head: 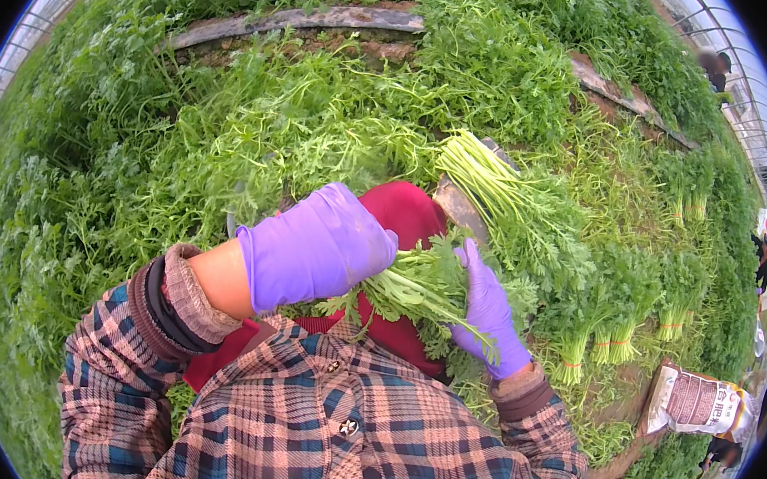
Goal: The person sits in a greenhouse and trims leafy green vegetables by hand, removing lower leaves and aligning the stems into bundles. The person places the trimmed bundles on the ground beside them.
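My left hand [332, 242], in a purple glove, is closed round the stem end of a bunch of leafy greens [413, 286] above my lap. My right hand [489, 317], gloved alike, cups the leafy end of this bunch from the right, thumb up, with stems lying against the palm. Just beyond my red-clad knee, a larger heap of cut greens [488, 180] lies with its pale stems towards the upper left. Under its stems shows a flat, dirt-marked piece [461, 209], whose kind I cannot tell.
Banded bundles of greens [572, 355] stand on the ground at the right, with more [672, 319] behind. A printed sack [701, 404] lies beyond them. Uncut greens [88, 179] grow at left and ahead, beside a strip of sheeting [300, 19]. Several people are at the far right edge.
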Tool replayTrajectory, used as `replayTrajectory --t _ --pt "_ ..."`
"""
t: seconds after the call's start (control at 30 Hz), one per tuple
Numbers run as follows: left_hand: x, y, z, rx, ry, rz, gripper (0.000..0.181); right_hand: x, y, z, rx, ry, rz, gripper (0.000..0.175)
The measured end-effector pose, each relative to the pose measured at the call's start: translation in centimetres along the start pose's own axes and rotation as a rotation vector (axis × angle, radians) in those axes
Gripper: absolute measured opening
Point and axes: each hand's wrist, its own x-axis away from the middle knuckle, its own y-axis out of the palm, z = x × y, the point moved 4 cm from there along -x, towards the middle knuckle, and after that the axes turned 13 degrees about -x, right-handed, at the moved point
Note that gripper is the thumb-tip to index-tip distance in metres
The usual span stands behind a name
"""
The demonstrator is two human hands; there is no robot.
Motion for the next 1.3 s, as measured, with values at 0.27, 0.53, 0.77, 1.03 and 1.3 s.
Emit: replayTrajectory --t 0.27,0.53,0.77,1.03,1.3 --pt "0.7 0.1 0.0 0.012 -0.013 0.006 0.011 -0.3 2.5 0.6 0.362 -0.055 -0.098 0.108" --pt "2.3 -2.0 -4.9 0.034 -0.180 -0.013 0.028 -7.2 -5.3 -4.9 0.404 -0.300 -0.059 0.083" --pt "3.4 0.9 -8.4 0.126 -0.325 -0.247 0.028 -9.4 -0.4 -6.2 0.364 -0.305 -0.143 0.114" --pt "5.1 1.5 -11.2 0.251 -0.412 -0.151 0.036 -14.2 -3.3 -7.0 0.379 -0.288 -0.164 0.087" --pt "6.5 4.1 -13.9 0.254 -0.446 -0.150 0.044 -16.5 0.5 -5.2 0.172 0.157 -0.377 0.093"
